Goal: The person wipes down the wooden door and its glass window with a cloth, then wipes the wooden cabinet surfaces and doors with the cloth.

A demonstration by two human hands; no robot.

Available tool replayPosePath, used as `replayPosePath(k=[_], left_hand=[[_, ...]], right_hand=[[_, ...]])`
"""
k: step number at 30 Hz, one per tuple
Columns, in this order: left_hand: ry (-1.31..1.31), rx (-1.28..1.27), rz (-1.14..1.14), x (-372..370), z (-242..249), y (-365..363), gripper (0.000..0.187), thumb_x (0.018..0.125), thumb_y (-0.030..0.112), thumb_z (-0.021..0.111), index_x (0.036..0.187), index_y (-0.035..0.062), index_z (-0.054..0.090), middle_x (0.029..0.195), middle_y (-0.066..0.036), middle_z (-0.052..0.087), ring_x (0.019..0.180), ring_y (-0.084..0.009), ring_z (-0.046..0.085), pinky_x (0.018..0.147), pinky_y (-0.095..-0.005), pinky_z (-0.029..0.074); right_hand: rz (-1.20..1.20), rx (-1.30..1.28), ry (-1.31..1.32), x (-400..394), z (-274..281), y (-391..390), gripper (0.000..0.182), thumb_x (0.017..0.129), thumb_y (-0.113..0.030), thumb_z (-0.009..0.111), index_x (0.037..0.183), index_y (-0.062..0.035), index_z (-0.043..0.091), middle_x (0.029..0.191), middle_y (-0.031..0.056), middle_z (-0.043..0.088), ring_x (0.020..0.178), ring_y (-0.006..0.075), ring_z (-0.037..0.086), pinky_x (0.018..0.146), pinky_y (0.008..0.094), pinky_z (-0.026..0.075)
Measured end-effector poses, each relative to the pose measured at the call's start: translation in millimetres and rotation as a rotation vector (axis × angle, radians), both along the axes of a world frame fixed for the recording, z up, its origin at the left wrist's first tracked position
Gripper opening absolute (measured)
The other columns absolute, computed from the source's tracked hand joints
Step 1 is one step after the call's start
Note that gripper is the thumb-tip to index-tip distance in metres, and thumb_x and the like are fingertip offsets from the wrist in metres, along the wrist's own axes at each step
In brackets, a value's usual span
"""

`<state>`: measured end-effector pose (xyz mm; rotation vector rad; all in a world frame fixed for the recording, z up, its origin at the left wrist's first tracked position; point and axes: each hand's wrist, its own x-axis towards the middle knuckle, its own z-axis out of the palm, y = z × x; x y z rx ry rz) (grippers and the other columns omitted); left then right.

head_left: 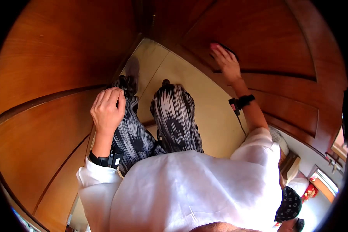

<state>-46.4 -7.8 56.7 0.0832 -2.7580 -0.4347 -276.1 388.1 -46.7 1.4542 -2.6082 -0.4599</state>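
Note:
My right hand [226, 62] is up against the reddish-brown panelled wooden door [259, 34], fingers pressed round a pink item [214, 46] with a dark edge beside it. The pink item touches the door panel and is mostly covered by my fingers. On the other side, my left hand [109, 106] rests over my patterned trouser leg with its fingers curled together. Whether anything lies inside those fingers is hidden. Dark bands with small devices are on both wrists.
Another wooden panel [46, 54] stands close on the left. Below is the beige tiled floor [216, 112] with my bent knees above it. At the lower right are a dark patterned cap [290, 203] on another person and keys [333, 166] at the door's edge.

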Motion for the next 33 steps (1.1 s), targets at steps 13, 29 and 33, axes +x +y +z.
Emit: replayPosePath(k=[13,29,33], left_hand=[[-0.031,-0.003,0.003,-1.2,-2.1,-0.2,0.005,0.083,0.008,0.064,0.080,0.0045,0.066,0.085,-0.005,0.068,0.080,-0.0234,0.066,0.075,-0.0330,0.053],[-0.084,0.009,-0.032,0.7,-12.8,-1.5,0.002,0.081,0.005,0.064,0.081,0.0050,0.066,0.087,-0.005,0.069,0.082,-0.0228,0.066,0.076,-0.0323,0.052],[-0.116,-0.002,-0.001,-1.2,-9.3,0.4,0.002,0.081,0.004,0.064,0.081,0.0048,0.066,0.088,-0.005,0.069,0.082,-0.0230,0.066,0.075,-0.0321,0.052]], right_hand=[[-0.136,-0.126,-0.401,-2.6,-87.6,-15.5,0.059,0.087,-0.010,0.045,0.145,-0.0069,0.036,0.156,0.0013,0.024,0.142,0.0163,0.026,0.112,0.0311,0.029],[-1.426,-2.375,-1.845,64.6,-267.3,-26.9,0.042,0.097,-0.021,0.028,0.120,0.0012,0.055,0.110,0.0175,0.061,0.104,0.0326,0.059,0.090,0.0464,0.050],[-1.169,-2.692,-1.831,26.0,-270.2,-86.8,0.040,0.098,-0.028,0.032,0.117,-0.0028,0.057,0.110,0.0149,0.062,0.107,0.0354,0.057,0.096,0.0526,0.047]])
